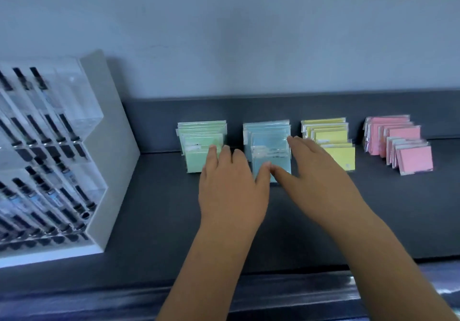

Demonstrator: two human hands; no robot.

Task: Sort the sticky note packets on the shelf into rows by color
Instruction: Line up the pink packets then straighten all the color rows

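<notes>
Four rows: packets stand on the shelf [174,208], one colour per row, each row leaning back toward the rear lip.
Landmark: blue row [267,136], mid-shelf, between the two hands.
Green row [201,143]: just left of the blue row, with a narrow gap between them.
Yellow row [331,136]: just right of the blue row; its front packet is partly hidden by the right wrist.
Pink row [398,141]: farthest right of the blue row, well apart from both hands.
Left hand [231,183]: fingers straight and lightly spread. The fingertips overlap the front green packet and the thumb tip sits at the blue row's front lower edge. It pinches nothing.
Right hand [313,171]: fingers straight and close together along the blue row's right flank, with the thumb tip meeting the left thumb. It pinches nothing.
Step (judged): squaring the blue row. The sort looks nearly finished.
Risk, toppling: the packets stand on edge in slick wrap, so uneven thumb pressure could slide the front blue packet flat and fan the row forward.
Risk, neighbours: the left fingertips could drag the front green packet, and the right wrist could knock the front yellow packet on withdrawal.
Risk, spacing: pushing the blue row sideways would close a gap and blur the colour boundaries.
Rack [49,158]: pen display far left of the blue row, clear of both hands.
</notes>
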